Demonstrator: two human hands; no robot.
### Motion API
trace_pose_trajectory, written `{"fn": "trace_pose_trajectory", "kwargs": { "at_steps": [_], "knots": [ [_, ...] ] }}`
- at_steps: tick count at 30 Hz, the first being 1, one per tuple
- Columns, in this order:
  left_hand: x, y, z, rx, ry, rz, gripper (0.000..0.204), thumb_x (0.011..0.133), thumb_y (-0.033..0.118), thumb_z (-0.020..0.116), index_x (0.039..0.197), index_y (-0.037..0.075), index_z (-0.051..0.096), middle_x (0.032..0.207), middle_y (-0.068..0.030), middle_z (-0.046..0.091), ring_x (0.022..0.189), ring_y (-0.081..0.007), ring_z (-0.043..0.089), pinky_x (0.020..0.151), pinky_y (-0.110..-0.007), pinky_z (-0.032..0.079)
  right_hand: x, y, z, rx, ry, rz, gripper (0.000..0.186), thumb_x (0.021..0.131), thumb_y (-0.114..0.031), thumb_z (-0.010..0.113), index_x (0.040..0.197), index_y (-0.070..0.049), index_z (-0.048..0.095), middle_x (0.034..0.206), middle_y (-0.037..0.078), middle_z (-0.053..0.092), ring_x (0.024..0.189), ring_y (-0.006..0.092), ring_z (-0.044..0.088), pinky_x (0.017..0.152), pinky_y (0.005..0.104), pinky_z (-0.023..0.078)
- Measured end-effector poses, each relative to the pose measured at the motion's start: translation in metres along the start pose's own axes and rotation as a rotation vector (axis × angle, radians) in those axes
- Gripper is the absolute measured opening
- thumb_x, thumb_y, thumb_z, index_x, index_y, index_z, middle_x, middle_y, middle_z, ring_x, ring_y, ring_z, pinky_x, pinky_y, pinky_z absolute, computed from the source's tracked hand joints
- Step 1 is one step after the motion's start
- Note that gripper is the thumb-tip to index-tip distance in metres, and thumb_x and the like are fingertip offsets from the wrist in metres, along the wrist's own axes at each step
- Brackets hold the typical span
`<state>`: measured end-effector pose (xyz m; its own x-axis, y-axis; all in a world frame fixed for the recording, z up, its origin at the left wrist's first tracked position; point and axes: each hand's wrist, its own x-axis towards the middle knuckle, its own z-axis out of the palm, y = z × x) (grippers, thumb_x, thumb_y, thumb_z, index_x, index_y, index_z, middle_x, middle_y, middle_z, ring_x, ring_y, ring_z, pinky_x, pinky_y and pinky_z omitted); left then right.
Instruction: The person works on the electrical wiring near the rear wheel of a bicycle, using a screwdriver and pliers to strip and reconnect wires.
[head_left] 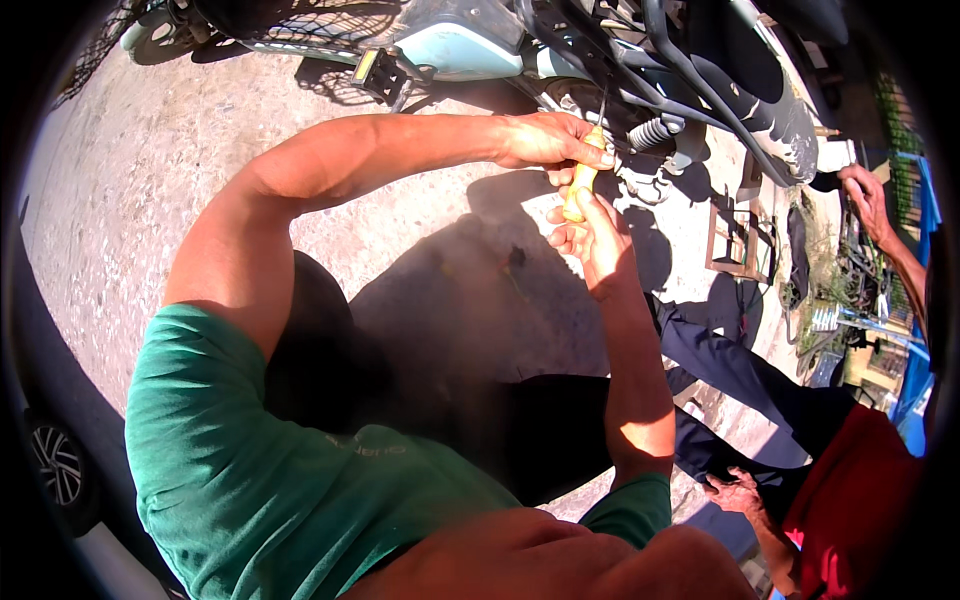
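Observation:
My left hand (550,142) is closed round the upper part of a yellow-handled screwdriver (582,182), thumb across the handle. Its thin metal shaft points up among the metal parts below the scooter's frame. My right hand (600,245) grips the lower end of the same handle from below, its thumb along it and some fingertips showing to the left. The pale blue and black scooter (455,50) spans the top of the view. Beside the shaft is a silver coil spring (655,131); what the tip touches is too small to tell.
A person in red (850,480) is close on my right, one hand (870,200) by the scooter's rear, the other (733,492) low by a leg. A small frame (732,265) and clutter lie beyond. A car wheel (60,465) shows at far left.

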<state>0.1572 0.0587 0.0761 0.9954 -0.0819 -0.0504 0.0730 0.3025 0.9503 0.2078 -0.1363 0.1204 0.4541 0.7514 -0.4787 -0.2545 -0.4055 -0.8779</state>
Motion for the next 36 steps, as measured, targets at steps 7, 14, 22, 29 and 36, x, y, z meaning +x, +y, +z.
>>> {"fn": "trace_pose_trajectory", "kwargs": {
  "at_steps": [7,14,22,29,36],
  "knots": [
    [0.002,-0.004,-0.004,-0.108,-0.014,-0.026,0.027,0.096,0.036,0.064,0.093,0.009,0.062,0.077,0.001,0.061,0.063,-0.0069,0.053,0.061,-0.024,0.042,0.0,-0.003,-0.003,-0.072,0.044,-0.074,0.027,0.098,-0.029,0.059,0.106,-0.004,0.061,0.086,0.007,0.065,0.067,0.0131,0.059,0.062,0.0246,0.044],
    [-0.009,0.006,0.004,-0.141,-0.012,-0.011,0.023,0.095,0.03,0.066,0.09,0.008,0.062,0.075,-0.0032,0.065,0.063,-0.0128,0.06,0.063,-0.029,0.05,0.007,0.001,-0.012,0.303,-0.167,0.061,0.04,0.102,-0.039,0.046,0.116,-0.004,0.058,0.086,0.007,0.064,0.069,0.0165,0.059,0.06,0.0275,0.044],
    [-0.004,-0.004,-0.003,-0.174,-0.031,-0.011,0.021,0.094,0.028,0.069,0.089,0.009,0.061,0.076,-0.0007,0.066,0.059,-0.0064,0.057,0.053,-0.022,0.046,0.004,0.006,-0.009,-0.061,0.006,-0.106,0.026,0.099,-0.029,0.059,0.106,-0.004,0.058,0.087,0.003,0.059,0.07,0.011,0.054,0.06,0.024,0.041],
    [-0.005,-0.002,-0.006,-0.165,-0.071,0.003,0.02,0.094,0.03,0.067,0.094,0.01,0.063,0.078,0.0021,0.061,0.068,-0.008,0.056,0.063,-0.027,0.048,0.003,-0.005,-0.006,0.266,-0.204,0.074,0.045,0.102,-0.043,0.044,0.122,-0.004,0.053,0.094,0.01,0.065,0.07,0.0182,0.06,0.065,0.0331,0.046],
    [-0.002,-0.003,-0.01,-0.225,-0.084,-0.019,0.017,0.095,0.026,0.065,0.095,0.009,0.064,0.077,0.003,0.061,0.062,-0.006,0.05,0.059,-0.023,0.038,0.006,0.004,-0.009,-0.097,-0.017,-0.128,0.028,0.1,-0.033,0.057,0.104,-0.005,0.059,0.081,0.004,0.061,0.065,0.0115,0.052,0.062,0.0254,0.043]
  ]
}}
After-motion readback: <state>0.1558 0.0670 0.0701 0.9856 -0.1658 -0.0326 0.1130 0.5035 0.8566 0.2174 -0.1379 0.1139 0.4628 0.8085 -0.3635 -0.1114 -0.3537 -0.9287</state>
